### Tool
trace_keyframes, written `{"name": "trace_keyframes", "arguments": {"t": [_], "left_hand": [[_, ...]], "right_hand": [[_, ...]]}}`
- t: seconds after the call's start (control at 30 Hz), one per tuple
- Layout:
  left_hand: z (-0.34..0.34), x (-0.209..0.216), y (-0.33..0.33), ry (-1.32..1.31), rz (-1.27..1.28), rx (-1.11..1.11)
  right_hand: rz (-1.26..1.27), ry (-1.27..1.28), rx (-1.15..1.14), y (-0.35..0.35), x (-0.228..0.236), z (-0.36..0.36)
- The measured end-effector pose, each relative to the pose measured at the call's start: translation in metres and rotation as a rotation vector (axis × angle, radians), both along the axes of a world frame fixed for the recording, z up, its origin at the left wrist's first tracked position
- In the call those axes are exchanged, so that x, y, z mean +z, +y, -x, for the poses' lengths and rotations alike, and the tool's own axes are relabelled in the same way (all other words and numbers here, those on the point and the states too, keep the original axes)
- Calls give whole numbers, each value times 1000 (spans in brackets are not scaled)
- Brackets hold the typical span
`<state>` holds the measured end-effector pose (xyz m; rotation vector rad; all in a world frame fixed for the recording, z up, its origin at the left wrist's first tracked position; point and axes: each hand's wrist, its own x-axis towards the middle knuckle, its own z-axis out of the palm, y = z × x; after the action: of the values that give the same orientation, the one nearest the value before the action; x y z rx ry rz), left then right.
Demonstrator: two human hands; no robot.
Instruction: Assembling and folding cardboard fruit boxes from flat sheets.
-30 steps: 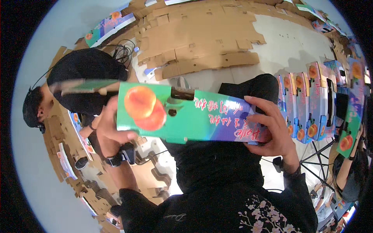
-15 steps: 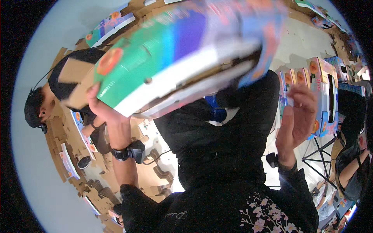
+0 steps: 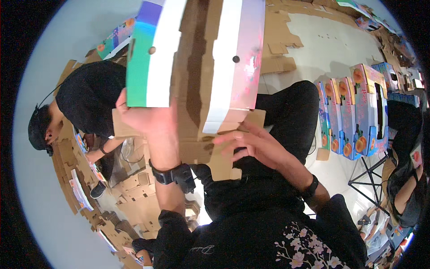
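Observation:
A printed cardboard box (image 3: 139,74), green and purple on one side and pink on the other, is held up in front of me with its long opening facing me. Its brown inside shows between two white edge strips. My left hand (image 3: 150,119) grips the box's near left corner, the thumb on the green side. Loose brown end flaps (image 3: 219,157) hang from the near end. My right hand (image 3: 255,145) is beside these flaps, fingers stretched and apart; whether the fingertips touch the cardboard I cannot tell.
Several similar printed boxes (image 3: 358,112) stand in a row at the right, by a black metal stand (image 3: 369,179). At the left a person in black (image 3: 89,89) bends over a printed piece. Flat brown cardboard (image 3: 139,197) lies about the floor, and another person sits at the far right.
The box has turned from slanting sideways to pointing away from me, its opening now facing me. My right hand has come in from the right to the near flaps.

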<state>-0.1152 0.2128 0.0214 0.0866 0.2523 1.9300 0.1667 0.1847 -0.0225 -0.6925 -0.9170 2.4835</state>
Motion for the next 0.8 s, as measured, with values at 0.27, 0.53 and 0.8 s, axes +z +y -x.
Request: {"name": "trace_keyframes", "arguments": {"t": [0.27,0.53,0.8], "left_hand": [[-11,-13,20,66,13,87],[-23,-19,38,-210,29,33],[-70,-59,-32,-173,264,-65]], "right_hand": [[-101,-22,-389,6,-3,14],[-499,-155,-758,75,26,35],[-482,-321,-421,40,-1,-34]]}}
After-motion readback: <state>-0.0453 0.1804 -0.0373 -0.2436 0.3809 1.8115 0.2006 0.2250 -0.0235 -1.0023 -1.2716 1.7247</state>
